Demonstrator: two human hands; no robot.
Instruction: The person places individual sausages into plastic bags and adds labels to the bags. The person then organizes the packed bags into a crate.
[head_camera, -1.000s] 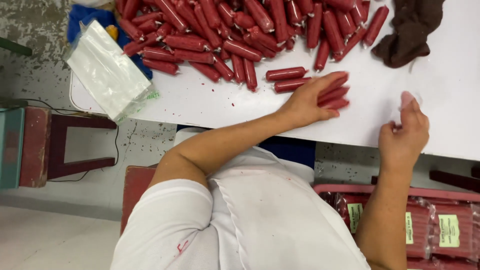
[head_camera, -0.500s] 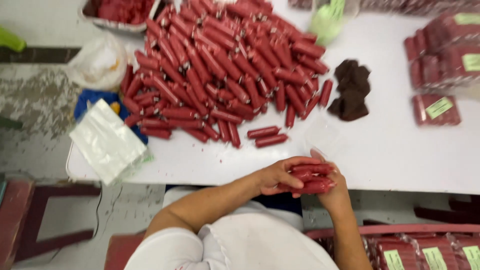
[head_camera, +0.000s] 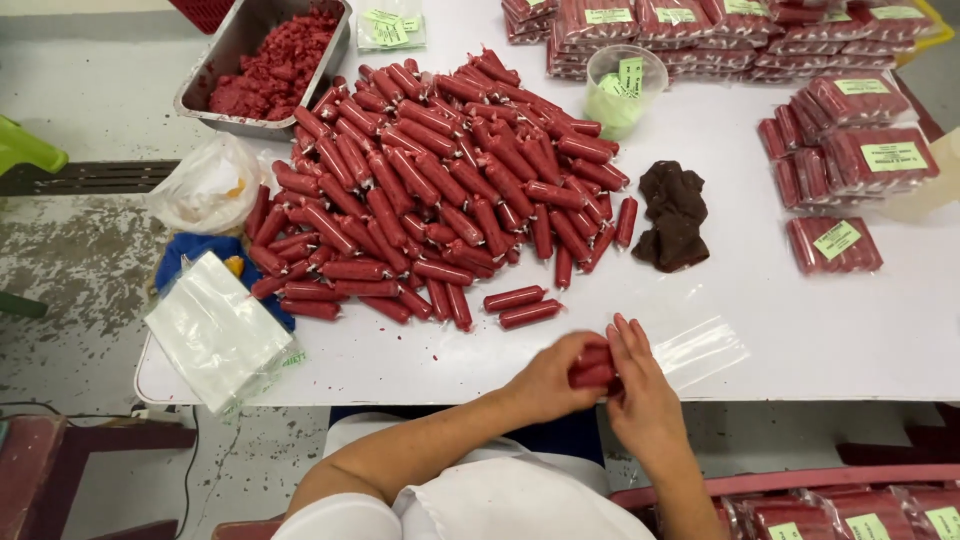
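Observation:
My left hand (head_camera: 550, 378) grips a small bundle of red sausages (head_camera: 592, 368) near the front edge of the white table (head_camera: 820, 330). My right hand (head_camera: 640, 395) presses against the bundle's right end and holds the mouth of a clear plastic bag (head_camera: 705, 350) that lies flat on the table to its right. Two loose sausages (head_camera: 520, 306) lie just beyond my hands. Behind them a big heap of red sausages (head_camera: 440, 190) covers the middle of the table.
A stack of clear bags (head_camera: 215, 335) overhangs the left corner. A metal tray of red mince (head_camera: 262, 65), a crumpled white bag (head_camera: 208, 185), a dark cloth (head_camera: 672, 215), a plastic cup (head_camera: 625, 90) and labelled sausage packs (head_camera: 850, 140) surround the heap.
My hands have come together on the sausage bundle, and the clear bag now lies by my right hand. The view has tilted up over the table.

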